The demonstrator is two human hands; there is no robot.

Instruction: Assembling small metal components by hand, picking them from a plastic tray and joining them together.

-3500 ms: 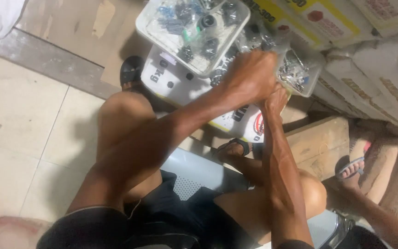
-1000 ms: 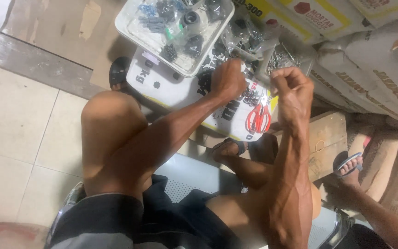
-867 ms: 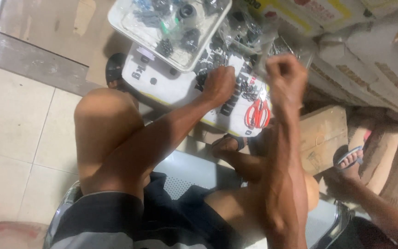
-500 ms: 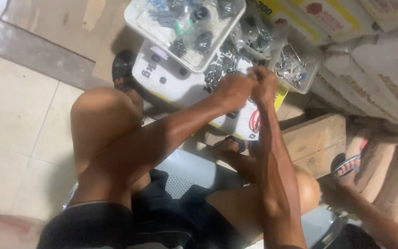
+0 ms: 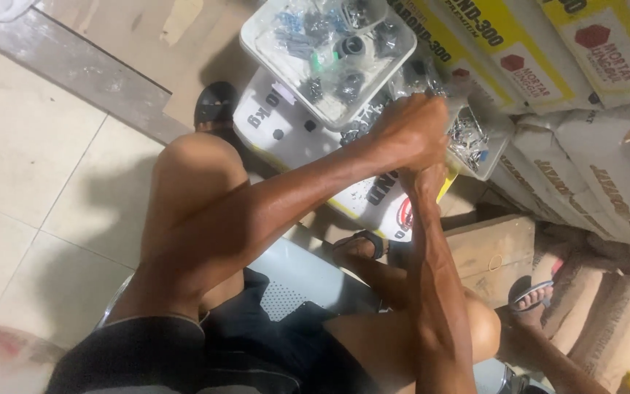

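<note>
Yellow-and-white sacks (image 5: pixel 548 51) stacked upper right; white sack (image 5: pixel 293 138) beneath trays.

Right hand (image 5: pixel 426 179) behind left hand (image 5: pixel 411 131)

We see bare arms, lean and veined, no sleeves below elbow. Left hand (image 5: pixel 410 131) and right hand (image 5: pixel 428 179) without gloves, rings or watch. Dark shorts (image 5: pixel 257 350), knees bare. Black sandals (image 5: pixel 215 104) on our feet.

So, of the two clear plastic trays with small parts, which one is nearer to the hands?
The smaller clear tray on the right, beside the sacks; the hands meet at its edge. The larger tray with grey and green fittings lies farther up and left.
</note>
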